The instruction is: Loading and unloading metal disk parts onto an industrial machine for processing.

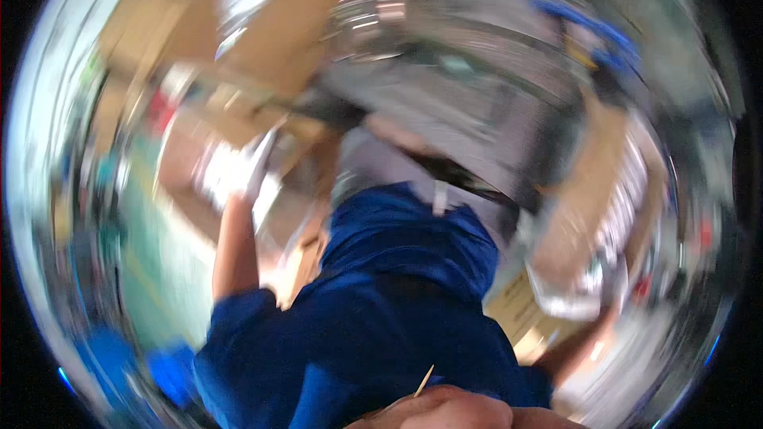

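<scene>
Motion smears the whole head view. My left hand (253, 175), which looks white-gloved, reaches over an open cardboard box (181, 155) on my left. Shiny clear plastic (213, 179) lines that box beside the hand. Its fingers are too blurred to show whether they hold anything. My right arm stretches out low to the right, and my right hand (612, 292) is a blur at the near end of another cardboard box (584, 179). Clear plastic (624, 199) lies in this box too. The fingers of my right hand cannot be made out.
Ahead of me stands a grey bench or machine (453, 103). A large cardboard box (298, 28) with clear plastic is at the far left. Blurred blue material (592, 28) shows at the far right. Green floor (159, 270) and blue containers (171, 373) lie to my left.
</scene>
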### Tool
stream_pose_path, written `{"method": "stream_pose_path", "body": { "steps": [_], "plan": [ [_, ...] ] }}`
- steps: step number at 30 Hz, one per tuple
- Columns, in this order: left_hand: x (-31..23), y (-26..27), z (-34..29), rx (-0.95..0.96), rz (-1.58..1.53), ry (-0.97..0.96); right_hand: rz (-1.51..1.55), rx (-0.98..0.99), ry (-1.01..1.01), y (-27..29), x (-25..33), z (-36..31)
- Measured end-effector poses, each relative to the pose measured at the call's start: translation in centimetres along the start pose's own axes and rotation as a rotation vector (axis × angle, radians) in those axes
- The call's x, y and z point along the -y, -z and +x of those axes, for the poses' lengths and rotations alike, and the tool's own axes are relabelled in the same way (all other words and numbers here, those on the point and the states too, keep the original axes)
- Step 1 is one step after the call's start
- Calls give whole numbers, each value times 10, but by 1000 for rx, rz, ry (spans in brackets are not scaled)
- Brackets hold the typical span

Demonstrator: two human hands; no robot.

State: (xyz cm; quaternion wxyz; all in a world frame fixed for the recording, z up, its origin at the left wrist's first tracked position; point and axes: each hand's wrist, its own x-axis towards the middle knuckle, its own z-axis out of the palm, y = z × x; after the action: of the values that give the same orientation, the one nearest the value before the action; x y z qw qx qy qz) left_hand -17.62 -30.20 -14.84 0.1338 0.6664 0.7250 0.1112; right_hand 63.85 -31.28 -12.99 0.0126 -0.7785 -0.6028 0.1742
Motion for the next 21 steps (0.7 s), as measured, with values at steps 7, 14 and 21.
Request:
{"method": "stream_pose_path", "body": {
  "steps": [7, 14, 21],
  "plan": [
    [396, -151, -282, -871, -842, -5, 488, 480, 288, 24, 223, 36],
    [241, -162, -163, -550, -1350, 1702, 196, 593, 329, -23, 318, -24],
    [190, -120, -128, 447, 62, 818, 254, 522, 361, -38, 308, -12]
  ]
}}
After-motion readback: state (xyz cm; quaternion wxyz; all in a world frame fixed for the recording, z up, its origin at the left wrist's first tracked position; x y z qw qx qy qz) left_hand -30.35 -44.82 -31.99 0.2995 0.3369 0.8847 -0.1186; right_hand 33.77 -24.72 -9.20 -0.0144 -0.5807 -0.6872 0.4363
